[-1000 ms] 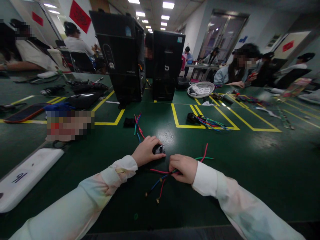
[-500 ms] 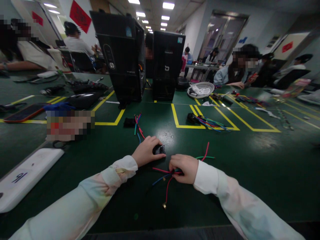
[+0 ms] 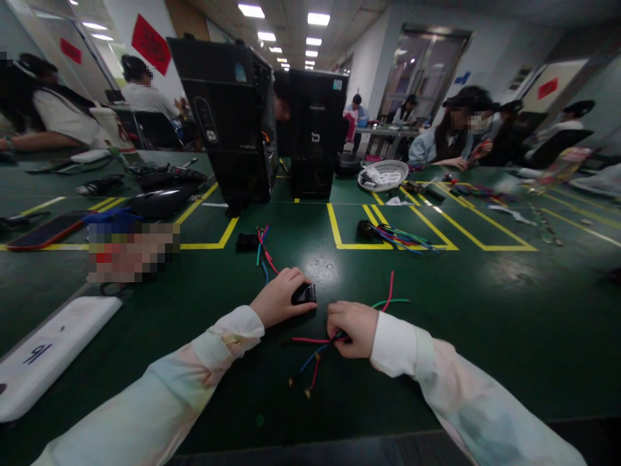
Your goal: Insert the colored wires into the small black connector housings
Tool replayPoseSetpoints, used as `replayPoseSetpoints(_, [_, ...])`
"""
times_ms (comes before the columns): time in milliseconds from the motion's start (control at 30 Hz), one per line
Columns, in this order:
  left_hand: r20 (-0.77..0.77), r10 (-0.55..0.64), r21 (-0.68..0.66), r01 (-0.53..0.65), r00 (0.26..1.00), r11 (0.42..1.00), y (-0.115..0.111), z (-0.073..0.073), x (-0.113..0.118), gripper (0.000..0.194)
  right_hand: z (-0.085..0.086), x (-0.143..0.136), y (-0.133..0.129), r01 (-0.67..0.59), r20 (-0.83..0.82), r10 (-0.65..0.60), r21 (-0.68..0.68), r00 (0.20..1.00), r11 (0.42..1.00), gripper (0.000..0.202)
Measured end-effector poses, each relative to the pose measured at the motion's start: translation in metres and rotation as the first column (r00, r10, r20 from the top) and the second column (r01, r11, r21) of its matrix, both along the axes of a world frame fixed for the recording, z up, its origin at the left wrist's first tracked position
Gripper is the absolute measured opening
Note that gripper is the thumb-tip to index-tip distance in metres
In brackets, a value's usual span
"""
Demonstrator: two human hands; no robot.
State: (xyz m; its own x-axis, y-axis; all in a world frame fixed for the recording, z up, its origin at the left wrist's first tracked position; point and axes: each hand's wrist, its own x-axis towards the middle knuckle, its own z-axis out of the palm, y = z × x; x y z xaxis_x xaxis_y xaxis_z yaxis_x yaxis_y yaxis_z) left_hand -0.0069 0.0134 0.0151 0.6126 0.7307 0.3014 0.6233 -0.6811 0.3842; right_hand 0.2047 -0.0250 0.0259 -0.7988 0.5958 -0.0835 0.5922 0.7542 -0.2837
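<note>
Near the middle of the green table, my left hand (image 3: 281,298) is closed round a small black part (image 3: 304,294), thumb below it and fingers above. Just to the right, my right hand (image 3: 354,328) pinches a bunch of coloured wires (image 3: 310,340). Red and blue wire ends with brass-coloured terminals spread out to its left and below, while a red and a green end stick out behind the hand. Beyond my left hand lies another black part (image 3: 247,242) with red, green and blue wires beside it.
Two black computer towers (image 3: 230,123) (image 3: 316,136) stand at the back. A wire bundle (image 3: 402,237) and a white basket (image 3: 383,175) lie to the right. At left are a white board marked 16 (image 3: 48,356), a phone (image 3: 51,228) and cables. Several people sit around.
The view has shifted slightly. The lower red wire end has swung left, and a second terminal on the blue wire now shows. Both hands keep their hold.
</note>
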Motion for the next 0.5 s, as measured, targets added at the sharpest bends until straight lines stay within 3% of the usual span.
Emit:
replayPoseSetpoints(167, [-0.021,-0.127,-0.055,0.125,0.992,0.991,0.005,0.009,-0.008,0.037,0.006,-0.001,-0.002,0.037,0.065,-0.038,0.018,0.997,0.999,0.015])
replayPoseSetpoints(267, [-0.033,-0.026,0.023,0.027,0.999,0.999,0.023,0.019,-0.014,0.039,0.007,-0.001,-0.001,0.033,0.053,-0.036,0.05,0.998,0.998,0.015])
replayPoseSetpoints(367, [-0.06,0.118,0.139,-0.108,0.991,0.984,0.055,0.024,-0.021,0.039,0.008,0.0,0.001,0.033,0.013,-0.034,0.08,0.999,0.996,0.016])
replayPoseSetpoints(500, [-0.198,0.325,0.186,-0.291,0.925,0.939,0.099,0.016,-0.032,0.041,0.008,0.001,0.001,0.037,-0.022,-0.035,0.106,0.999,0.994,0.019])
